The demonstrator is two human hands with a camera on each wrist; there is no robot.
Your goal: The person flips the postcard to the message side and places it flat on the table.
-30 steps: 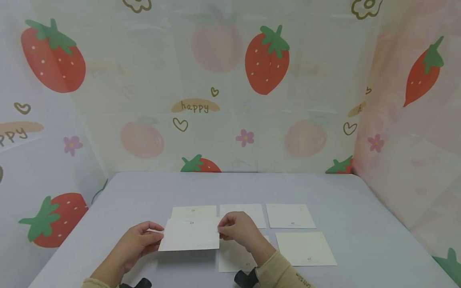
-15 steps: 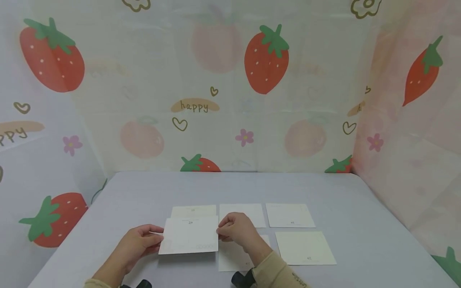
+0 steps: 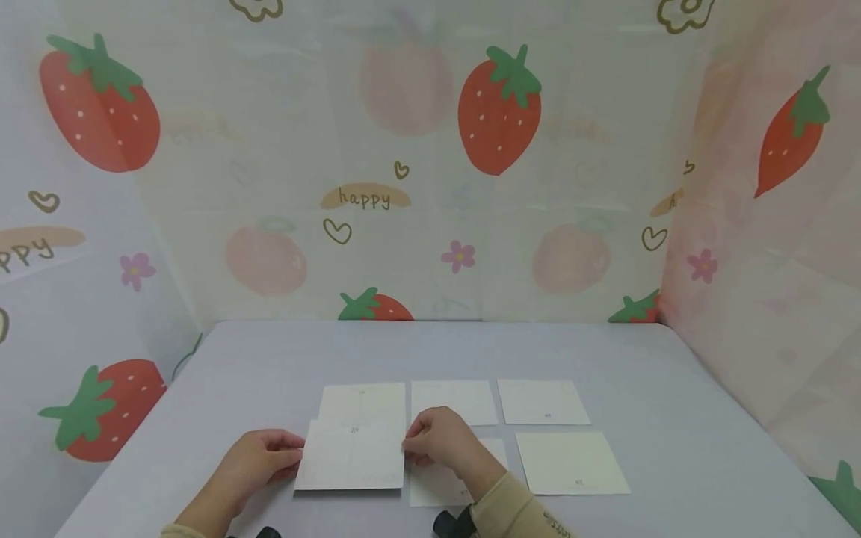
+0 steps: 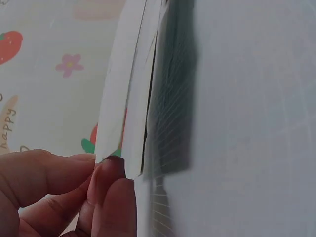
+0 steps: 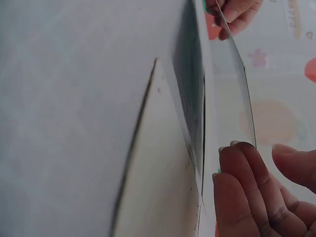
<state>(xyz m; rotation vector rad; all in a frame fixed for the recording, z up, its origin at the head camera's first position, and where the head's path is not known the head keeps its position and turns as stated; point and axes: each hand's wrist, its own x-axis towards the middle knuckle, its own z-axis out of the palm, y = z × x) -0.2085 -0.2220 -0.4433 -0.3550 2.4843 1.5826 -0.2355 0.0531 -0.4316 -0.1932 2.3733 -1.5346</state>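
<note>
A white card with a small printed mark is held low over the table, its shadow showing along the near edge. My left hand pinches its left edge; the left wrist view shows thumb and fingers on either side of the card. At the opposite edge, my right hand has its fingers round the card's side. In the right wrist view those fingers lie under the card, with the thumb off its surface. The held card overlaps a cream card behind it.
Several similar cards lie flat in two rows: a white card, another white card and a cream card. One more card is partly covered by the right forearm. Strawberry-printed sheets surround the table.
Both hands have brought the card down and toward the near side. More of the cream card behind it now shows, and the shadow beneath has narrowed.
</note>
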